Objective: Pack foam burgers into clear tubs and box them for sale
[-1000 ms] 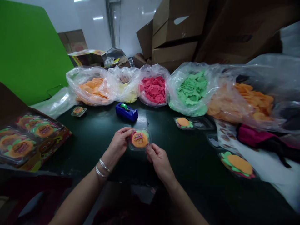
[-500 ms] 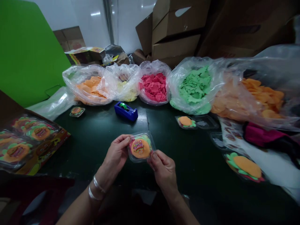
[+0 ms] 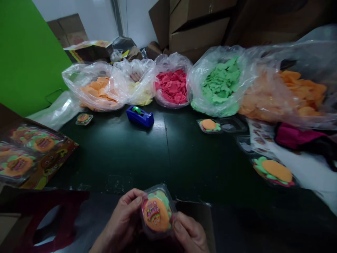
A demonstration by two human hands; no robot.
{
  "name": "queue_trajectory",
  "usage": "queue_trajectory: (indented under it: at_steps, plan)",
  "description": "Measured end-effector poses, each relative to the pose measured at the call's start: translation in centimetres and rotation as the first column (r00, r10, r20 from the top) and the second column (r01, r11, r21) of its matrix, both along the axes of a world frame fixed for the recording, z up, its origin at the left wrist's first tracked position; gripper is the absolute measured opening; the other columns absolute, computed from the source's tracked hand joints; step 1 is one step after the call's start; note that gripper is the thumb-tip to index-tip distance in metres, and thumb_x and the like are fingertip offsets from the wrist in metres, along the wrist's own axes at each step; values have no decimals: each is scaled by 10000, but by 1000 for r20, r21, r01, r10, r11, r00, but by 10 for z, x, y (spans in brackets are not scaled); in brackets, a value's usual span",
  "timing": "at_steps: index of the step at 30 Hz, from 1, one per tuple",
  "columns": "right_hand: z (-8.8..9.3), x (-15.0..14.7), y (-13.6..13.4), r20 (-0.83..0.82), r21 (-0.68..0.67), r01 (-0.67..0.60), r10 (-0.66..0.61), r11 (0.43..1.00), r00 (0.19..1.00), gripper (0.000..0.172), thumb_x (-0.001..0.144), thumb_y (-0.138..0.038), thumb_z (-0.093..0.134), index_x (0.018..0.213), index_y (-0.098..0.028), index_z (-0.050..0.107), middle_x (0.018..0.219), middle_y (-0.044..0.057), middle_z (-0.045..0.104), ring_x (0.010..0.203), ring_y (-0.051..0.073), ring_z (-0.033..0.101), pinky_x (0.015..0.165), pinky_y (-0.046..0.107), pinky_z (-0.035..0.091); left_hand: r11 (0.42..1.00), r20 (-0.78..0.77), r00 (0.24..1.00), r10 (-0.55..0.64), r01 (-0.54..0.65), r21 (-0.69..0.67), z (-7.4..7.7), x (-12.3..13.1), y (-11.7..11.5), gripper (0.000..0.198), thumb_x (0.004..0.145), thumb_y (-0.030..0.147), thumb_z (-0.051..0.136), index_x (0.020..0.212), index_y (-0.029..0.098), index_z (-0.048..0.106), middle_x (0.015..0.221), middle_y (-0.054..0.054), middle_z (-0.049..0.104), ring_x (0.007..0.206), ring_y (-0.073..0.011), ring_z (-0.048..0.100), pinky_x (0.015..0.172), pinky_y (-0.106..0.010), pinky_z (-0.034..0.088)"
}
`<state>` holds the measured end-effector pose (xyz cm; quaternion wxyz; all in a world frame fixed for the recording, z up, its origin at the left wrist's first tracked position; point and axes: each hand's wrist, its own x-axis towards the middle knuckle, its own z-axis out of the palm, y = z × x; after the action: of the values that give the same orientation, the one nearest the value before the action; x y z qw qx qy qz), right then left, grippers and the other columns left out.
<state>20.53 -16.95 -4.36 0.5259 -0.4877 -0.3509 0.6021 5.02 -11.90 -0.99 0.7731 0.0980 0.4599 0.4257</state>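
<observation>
Between my two hands is a clear plastic clamshell pack with an orange-and-green burger-shaped piece and a printed label inside. My left hand pinches its left edge between thumb and fingers. On its lower right side, my right hand grips the rim. The pack is tilted up toward me, in front of the table's near edge. A blue tape dispenser with green tape stands further back on the dark table. To the left, a display box holds several similar packs.
Along the back stand plastic bags of orange pieces, yellow pieces, red pieces and green pieces. Open burger packs lie at right, one further back, another nearer. A small pack sits at back left.
Both hands have brought the burger pack down and closer to me, from above the table to its near edge. The pack has tilted a little. The view has shifted slightly.
</observation>
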Motion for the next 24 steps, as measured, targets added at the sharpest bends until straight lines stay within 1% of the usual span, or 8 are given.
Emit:
queue_trajectory:
  at_steps: [2, 8, 12, 14, 16, 20, 22, 24]
  plan:
    - [1, -1, -2, -14, 9, 3, -3, 1000, 1000, 474, 810, -556, 582, 536, -175, 514, 522, -31, 337, 501, 109, 308, 460, 228, 290, 999, -3, 999, -33, 33, 42, 3, -3, 0, 264, 606, 286, 847, 694, 136, 648, 603, -21, 640, 519, -118, 575, 519, -221, 447]
    - [11, 2, -6, -45, 0, 24, -24, 1000, 999, 397, 830, -479, 606, 591, -162, 588, 555, -6, 447, 521, 115, 371, 472, 223, 335, 987, -14, 994, 107, -104, 124, 19, 5, 0, 268, 543, 241, 876, 676, 152, 662, 647, -4, 679, 553, -113, 599, 546, -208, 470]
    - [7, 4, -4, -47, 10, 29, -29, 1000, 999, 410, 822, -478, 614, 561, -169, 548, 537, -7, 436, 499, 111, 355, 448, 224, 311, 987, -39, 994, 104, -99, 126, 17, 7, 3, 272, 531, 245, 881, 667, 145, 668, 654, -12, 681, 559, -111, 596, 553, -204, 467]
    - [3, 5, 0, -76, -23, 35, -37, 999, 996, 442, 809, -513, 614, 541, -182, 499, 511, -30, 371, 475, 101, 302, 435, 223, 290, 993, -54, 997, 55, -49, 112, 12, 5, 6, 251, 579, 276, 857, 677, 148, 664, 617, -10, 662, 530, -108, 577, 545, -213, 458]
    - [-2, 6, 6, -105, -40, 14, -18, 999, 994, 458, 795, -545, 613, 543, -188, 476, 513, -38, 338, 477, 100, 279, 437, 225, 286, 992, -48, 998, -43, 48, 118, 8, 1, 12, 229, 631, 291, 827, 699, 146, 663, 609, -15, 647, 521, -109, 564, 545, -222, 447]
    - [-8, 9, 15, -140, -52, -10, 3, 999, 990, 465, 780, -578, 613, 565, -196, 459, 520, -51, 292, 479, 95, 235, 428, 223, 258, 965, -46, 976, -212, 216, 146, 10, -6, 30, 261, 657, 296, 805, 840, 150, 690, 726, -44, 667, 608, -133, 587, 614, -245, 450]
    - [-11, 9, 16, -153, -52, -27, 19, 998, 988, 468, 777, -584, 614, 572, -198, 445, 521, -57, 280, 483, 93, 223, 432, 222, 245, 937, -183, 948, -262, 295, 187, 15, -5, 41, 257, 699, 352, 766, 824, 137, 703, 694, -35, 647, 595, -120, 554, 599, -223, 424]
    - [-14, 9, 17, -168, -42, -64, 56, 997, 984, 468, 792, -567, 610, 575, -199, 419, 528, -57, 285, 496, 94, 226, 446, 223, 234, 884, -380, 879, -287, 396, 248, 20, 0, 54, 274, 734, 393, 721, 726, 119, 708, 629, -19, 611, 564, -103, 506, 560, -199, 388]
